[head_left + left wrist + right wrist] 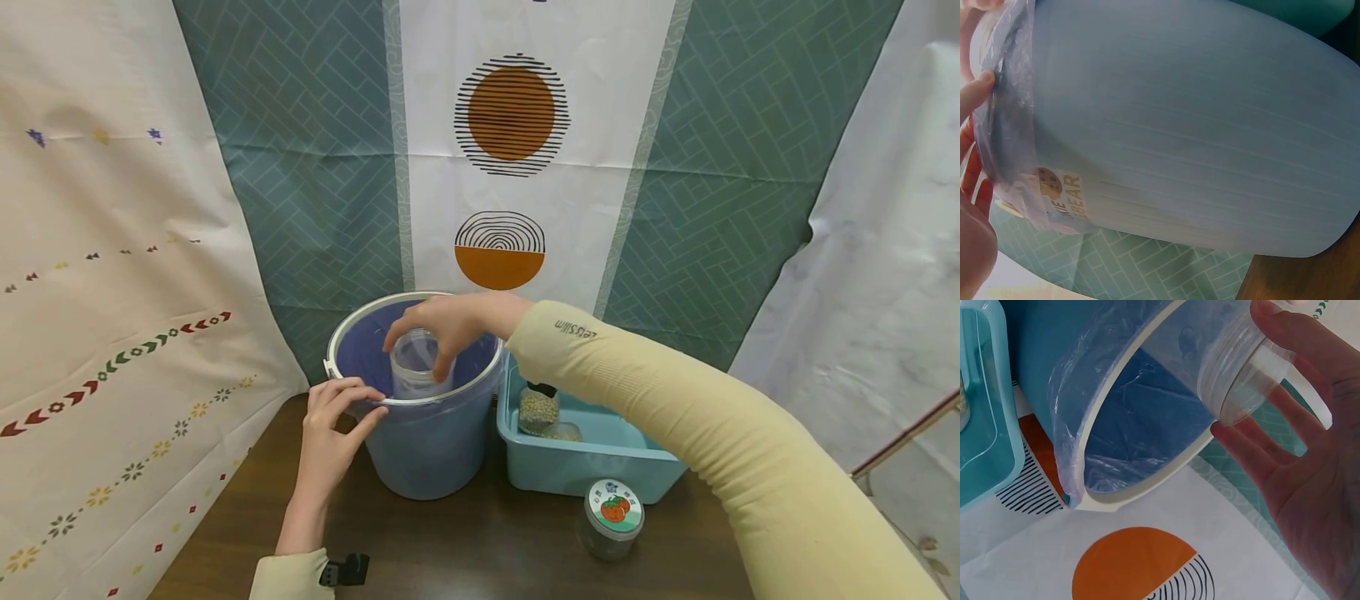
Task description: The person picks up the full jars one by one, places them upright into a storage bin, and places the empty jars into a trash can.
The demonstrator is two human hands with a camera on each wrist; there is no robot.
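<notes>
A blue trash bin (427,450) stands upright, lined with a clear plastic bag (1066,425) folded over its pale rim (1100,403). My left hand (333,429) grips the bin's near left rim, thumb outside and fingers over the edge. In the left wrist view, my fingertips (985,78) touch the bag at the rim. My right hand (450,329) holds a clear plastic jar (420,367) by its upper part, within the mouth of the bin. The jar looks see-through, and no lid shows on it. In the right wrist view, thumb and fingers lie around the jar's sides.
Right of the bin, a light blue plastic basin (577,467) contains a jar of greenish grains (537,412) and another container beside it, partly behind my right sleeve. A lidded jar with a tomato label (613,521) stands before it on the dark wooden table (465,550). Printed cloths hang behind.
</notes>
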